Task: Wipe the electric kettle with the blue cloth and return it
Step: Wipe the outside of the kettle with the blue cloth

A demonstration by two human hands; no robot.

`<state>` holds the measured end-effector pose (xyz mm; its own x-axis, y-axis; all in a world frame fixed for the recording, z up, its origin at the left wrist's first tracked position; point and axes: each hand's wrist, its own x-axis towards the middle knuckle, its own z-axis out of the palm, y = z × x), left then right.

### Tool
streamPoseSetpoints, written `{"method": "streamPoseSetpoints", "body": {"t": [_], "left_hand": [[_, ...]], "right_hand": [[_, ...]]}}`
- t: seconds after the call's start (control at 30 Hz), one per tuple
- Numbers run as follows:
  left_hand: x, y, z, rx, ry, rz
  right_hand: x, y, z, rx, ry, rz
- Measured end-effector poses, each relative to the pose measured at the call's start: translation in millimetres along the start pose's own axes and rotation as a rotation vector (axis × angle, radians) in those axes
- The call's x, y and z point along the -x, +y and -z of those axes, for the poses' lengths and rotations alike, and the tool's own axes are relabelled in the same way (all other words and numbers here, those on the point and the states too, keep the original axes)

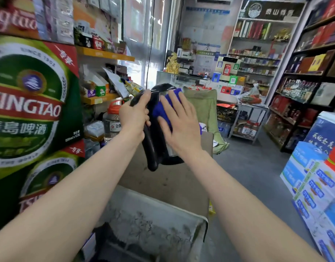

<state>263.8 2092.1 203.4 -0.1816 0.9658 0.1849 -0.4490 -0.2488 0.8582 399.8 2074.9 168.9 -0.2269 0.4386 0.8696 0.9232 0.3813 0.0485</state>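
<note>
Head view. I hold the kettle (155,133) up in the air in front of me, above a brown cardboard box (163,178); it is not resting on anything. It is tilted, lid end away from me, black handle toward me.

My left hand (133,118) is wrapped around the upper part of the handle, fingers closed tight on it, thumb stretched up along the lid edge.

My right hand (179,123) lies flat, fingers spread and nearly straight, pressing the blue cloth (167,108) against the kettle's side. The cloth shows above and left of my fingers; most of it is under the palm.

Stacked green beer cartons (32,103) fill the left edge. A green folding chair (202,104) stands just behind the kettle. Blue-and-white cartons (312,184) sit at the right edge.
</note>
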Motion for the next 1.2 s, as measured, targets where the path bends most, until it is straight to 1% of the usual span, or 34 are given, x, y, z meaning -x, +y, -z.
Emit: {"method": "streamPoseSetpoints", "body": {"t": [0.07,0.1,0.13,0.17,0.23,0.27,0.3,0.33,0.4,0.43,0.47,0.5,0.57,0.6,0.63,0.67,0.73,0.77,0.8,0.83,0.93,0.97,1.0,1.07,1.1,1.13,1.2], "left_hand": [[5.1,3.5,5.9,0.000,0.005,0.005],[7.4,3.7,9.2,0.006,0.010,0.016],[9.2,3.9,12.2,0.022,0.019,0.034],[10.2,4.2,14.8,0.042,0.030,0.059],[10.7,6.6,17.5,0.073,0.041,0.105],[10.0,8.6,17.5,0.080,0.041,0.113],[7.9,10.8,17.4,0.081,0.044,0.112],[5.7,12.5,17.2,0.077,0.049,0.106],[1.9,13.9,18.9,0.051,0.058,0.088],[0.8,13.4,20.7,0.033,0.060,0.083],[0.1,12.3,22.4,0.017,0.056,0.085],[0.1,11.1,23.8,0.006,0.047,0.090],[1.6,8.9,23.3,-0.008,0.018,0.092],[2.6,9.0,20.9,-0.016,0.017,0.091],[3.0,9.9,18.2,-0.019,0.031,0.095],[3.2,10.9,15.7,-0.012,0.051,0.106],[1.6,11.1,12.7,0.015,0.083,0.126],[1.1,10.0,12.4,0.018,0.092,0.133],[0.9,8.3,12.9,0.017,0.092,0.137],[1.5,6.8,13.5,0.012,0.081,0.138],[4.7,3.1,14.1,-0.022,0.052,0.135],[5.3,2.8,13.9,-0.025,0.053,0.138],[5.7,2.5,14.0,-0.018,0.056,0.142],[6.1,1.8,14.7,0.011,0.054,0.137],[6.3,0.7,15.4,0.013,0.053,0.130],[6.8,-0.6,16.4,0.008,0.049,0.124],[8.1,-2.9,17.4,-0.002,0.038,0.119]], "right_hand": [[15.6,0.1,-0.4,0.063,-0.024,0.179],[15.3,2.4,1.9,0.060,-0.041,0.207],[9.9,4.0,4.8,0.024,-0.042,0.166],[1.4,4.0,8.7,-0.057,-0.054,0.040],[-19.4,2.1,15.9,-0.215,-0.082,-0.277],[-26.6,-1.6,17.8,-0.236,-0.080,-0.374],[-28.3,-9.4,19.2,-0.199,-0.094,-0.378],[-25.3,-16.3,16.4,-0.147,-0.111,-0.310],[-12.7,-22.5,7.0,-0.002,-0.147,-0.095],[-9.7,-19.7,5.0,0.029,-0.162,-0.035],[-11.7,-15.6,5.7,0.016,-0.181,-0.039],[-16.7,-11.8,9.1,-0.063,-0.197,-0.126],[-33.0,-2.6,13.6,-0.276,-0.166,-0.444],[-39.8,-2.8,15.7,-0.299,-0.152,-0.552],[-42.5,-9.2,16.4,-0.240,-0.158,-0.543],[-41.1,-18.6,14.4,-0.146,-0.180,-0.443],[-30.1,-30.8,2.0,0.033,-0.228,-0.142],[-24.8,-29.8,-1.4,0.072,-0.238,-0.050],[-23.4,-23.7,-3.9,0.075,-0.227,-0.016],[-25.3,-16.8,-2.1,0.031,-0.211,-0.056],[-36.4,3.0,4.7,-0.219,-0.172,-0.400],[-35.8,0.7,6.1,-0.224,-0.164,-0.436],[-31.2,-6.3,6.2,-0.173,-0.164,-0.395],[-14.0,-20.7,2.3,-0.036,-0.188,-0.187],[-6.2,-22.9,1.1,-0.008,-0.210,-0.123],[-0.7,-19.8,-1.3,0.010,-0.230,-0.098],[0.0,-13.2,-1.4,-0.005,-0.207,-0.123]]}}
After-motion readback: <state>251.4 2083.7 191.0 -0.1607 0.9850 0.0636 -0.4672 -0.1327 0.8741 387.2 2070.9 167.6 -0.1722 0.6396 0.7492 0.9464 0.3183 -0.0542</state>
